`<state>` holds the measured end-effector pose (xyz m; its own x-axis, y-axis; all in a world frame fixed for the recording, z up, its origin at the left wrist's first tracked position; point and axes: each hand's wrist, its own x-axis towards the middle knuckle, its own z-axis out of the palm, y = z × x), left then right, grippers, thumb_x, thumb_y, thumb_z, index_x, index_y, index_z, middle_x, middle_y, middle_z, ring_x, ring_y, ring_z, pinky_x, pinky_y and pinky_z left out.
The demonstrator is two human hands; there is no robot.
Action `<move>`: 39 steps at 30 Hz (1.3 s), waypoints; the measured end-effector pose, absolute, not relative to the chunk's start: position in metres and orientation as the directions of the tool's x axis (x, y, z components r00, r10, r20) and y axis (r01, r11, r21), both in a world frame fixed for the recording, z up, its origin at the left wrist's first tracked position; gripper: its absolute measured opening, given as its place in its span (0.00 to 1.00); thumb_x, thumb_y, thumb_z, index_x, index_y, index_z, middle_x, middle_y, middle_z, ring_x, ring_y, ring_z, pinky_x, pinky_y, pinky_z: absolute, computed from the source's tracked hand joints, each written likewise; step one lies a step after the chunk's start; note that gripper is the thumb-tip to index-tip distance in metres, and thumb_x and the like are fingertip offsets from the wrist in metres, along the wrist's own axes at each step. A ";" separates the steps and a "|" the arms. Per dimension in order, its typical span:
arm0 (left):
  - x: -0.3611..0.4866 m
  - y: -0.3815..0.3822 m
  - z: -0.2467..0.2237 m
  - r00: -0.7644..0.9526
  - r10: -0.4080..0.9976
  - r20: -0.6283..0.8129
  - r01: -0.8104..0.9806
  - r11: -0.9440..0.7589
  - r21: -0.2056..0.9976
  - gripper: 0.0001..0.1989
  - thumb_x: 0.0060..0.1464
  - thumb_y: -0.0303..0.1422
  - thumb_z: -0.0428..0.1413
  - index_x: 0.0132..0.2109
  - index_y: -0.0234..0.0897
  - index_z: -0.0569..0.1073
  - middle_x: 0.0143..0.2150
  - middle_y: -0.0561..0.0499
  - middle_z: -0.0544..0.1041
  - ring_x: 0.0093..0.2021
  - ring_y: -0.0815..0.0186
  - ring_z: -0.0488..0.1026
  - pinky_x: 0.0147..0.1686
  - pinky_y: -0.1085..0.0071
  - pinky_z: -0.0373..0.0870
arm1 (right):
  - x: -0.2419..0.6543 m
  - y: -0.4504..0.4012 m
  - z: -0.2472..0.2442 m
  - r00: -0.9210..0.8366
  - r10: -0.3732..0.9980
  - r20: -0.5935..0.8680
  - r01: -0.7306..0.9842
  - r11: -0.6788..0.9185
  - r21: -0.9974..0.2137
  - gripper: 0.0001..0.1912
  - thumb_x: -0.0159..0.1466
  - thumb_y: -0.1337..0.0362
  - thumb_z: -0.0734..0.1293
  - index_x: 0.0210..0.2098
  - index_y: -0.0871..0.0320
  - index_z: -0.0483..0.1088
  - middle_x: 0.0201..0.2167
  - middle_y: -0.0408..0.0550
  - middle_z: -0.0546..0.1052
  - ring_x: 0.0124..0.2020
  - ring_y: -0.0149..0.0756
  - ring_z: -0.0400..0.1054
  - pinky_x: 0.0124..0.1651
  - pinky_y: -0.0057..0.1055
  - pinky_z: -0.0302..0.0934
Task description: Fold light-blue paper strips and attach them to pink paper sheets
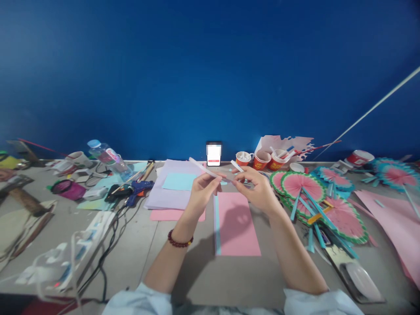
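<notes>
Both hands are raised over the desk, close together at the middle. My left hand (205, 189), with a beaded bracelet on its wrist, pinches a long white strip (201, 166) that slants up to the left. In the fingers of my right hand (251, 184) is a short white piece (236, 166). Something thin and pale spans the gap between the two hands; its outline is blurred. Below them a pink sheet (238, 225) lies flat, with a light blue strip (217, 227) along its left edge.
Lilac paper (160, 192) with a blue sheet (179, 181) lies left, near a glue gun (139, 190), cables and a bottle (110, 157). A phone (214, 154) stands at the back beside red cups (261, 161). Paper fans (303, 186) and a mouse (362, 280) are right.
</notes>
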<state>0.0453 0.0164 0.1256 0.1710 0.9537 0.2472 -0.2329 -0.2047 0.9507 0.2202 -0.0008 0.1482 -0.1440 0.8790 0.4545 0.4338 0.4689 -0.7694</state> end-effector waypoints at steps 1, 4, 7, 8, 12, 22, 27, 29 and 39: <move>0.043 0.017 0.125 0.174 0.947 0.271 -0.253 -0.223 0.941 0.10 0.52 0.40 0.60 0.36 0.37 0.79 0.34 0.48 0.76 0.22 0.73 0.64 0.22 0.73 0.62 | 0.221 -0.001 0.148 -0.142 0.875 0.462 0.435 0.474 -0.765 0.06 0.61 0.63 0.65 0.29 0.55 0.72 0.43 0.51 0.75 0.43 0.40 0.70 0.42 0.35 0.64; 0.038 0.019 0.125 0.235 0.915 0.328 -0.289 -0.256 0.922 0.09 0.51 0.37 0.61 0.37 0.38 0.77 0.39 0.48 0.75 0.23 0.74 0.65 0.21 0.74 0.63 | 0.222 -0.002 0.148 -0.152 0.875 0.459 0.433 0.476 -0.765 0.06 0.61 0.63 0.65 0.29 0.55 0.71 0.43 0.51 0.75 0.44 0.41 0.70 0.42 0.35 0.63; 0.035 0.019 0.130 0.354 0.873 0.337 -0.258 -0.255 0.932 0.08 0.50 0.36 0.62 0.38 0.39 0.77 0.36 0.49 0.74 0.23 0.74 0.65 0.21 0.75 0.63 | 0.222 -0.002 0.149 -0.178 0.890 0.419 0.413 0.454 -0.790 0.07 0.61 0.63 0.64 0.28 0.56 0.70 0.43 0.50 0.76 0.43 0.41 0.69 0.42 0.35 0.61; 0.035 0.019 0.132 0.379 0.862 0.336 -0.242 -0.258 0.935 0.08 0.50 0.35 0.63 0.38 0.39 0.77 0.36 0.49 0.74 0.24 0.74 0.65 0.21 0.75 0.63 | 0.222 -0.001 0.149 -0.192 0.895 0.403 0.401 0.446 -0.800 0.07 0.62 0.63 0.64 0.27 0.56 0.70 0.42 0.50 0.76 0.43 0.41 0.69 0.42 0.35 0.60; 0.036 0.019 0.133 0.392 0.854 0.341 -0.193 -0.286 0.939 0.08 0.50 0.34 0.63 0.38 0.39 0.78 0.37 0.48 0.76 0.27 0.72 0.68 0.22 0.75 0.63 | 0.223 -0.001 0.149 -0.231 0.908 0.350 0.346 0.413 -0.843 0.09 0.62 0.63 0.63 0.26 0.56 0.69 0.38 0.48 0.75 0.40 0.39 0.69 0.40 0.33 0.58; 0.029 0.025 0.130 0.377 0.826 0.418 -0.127 -0.401 0.907 0.07 0.50 0.34 0.64 0.37 0.37 0.79 0.35 0.48 0.77 0.35 0.67 0.72 0.32 0.73 0.68 | 0.224 0.000 0.146 -0.258 0.918 0.301 0.285 0.370 -0.884 0.09 0.62 0.63 0.62 0.26 0.56 0.66 0.34 0.46 0.71 0.42 0.38 0.66 0.42 0.32 0.55; 0.029 0.025 0.132 0.424 0.798 0.427 -0.085 -0.435 0.897 0.09 0.49 0.33 0.64 0.39 0.38 0.78 0.38 0.47 0.78 0.37 0.66 0.73 0.35 0.71 0.70 | 0.224 0.000 0.146 -0.261 0.921 0.290 0.270 0.358 -0.894 0.09 0.62 0.63 0.62 0.26 0.56 0.65 0.34 0.46 0.71 0.41 0.38 0.65 0.41 0.32 0.55; 0.030 0.024 0.132 0.401 0.802 0.443 -0.067 -0.457 0.887 0.08 0.49 0.33 0.64 0.38 0.38 0.78 0.37 0.47 0.78 0.37 0.66 0.73 0.34 0.71 0.70 | 0.223 0.000 0.147 -0.262 0.922 0.286 0.265 0.353 -0.897 0.09 0.62 0.63 0.62 0.25 0.56 0.65 0.33 0.45 0.71 0.39 0.37 0.65 0.40 0.32 0.55; 0.029 0.023 0.128 0.349 0.827 0.440 -0.084 -0.440 0.894 0.10 0.50 0.34 0.63 0.42 0.39 0.79 0.41 0.46 0.79 0.39 0.66 0.74 0.31 0.74 0.68 | 0.222 0.000 0.148 -0.261 0.925 0.276 0.258 0.342 -0.903 0.08 0.60 0.63 0.62 0.25 0.57 0.66 0.35 0.46 0.72 0.37 0.36 0.65 0.37 0.32 0.54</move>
<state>0.0292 0.0231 0.1281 0.3494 0.8274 0.4397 -0.0841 -0.4396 0.8942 0.2222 -0.0004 0.1477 -0.2614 0.9249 0.2760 0.2578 0.3424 -0.9035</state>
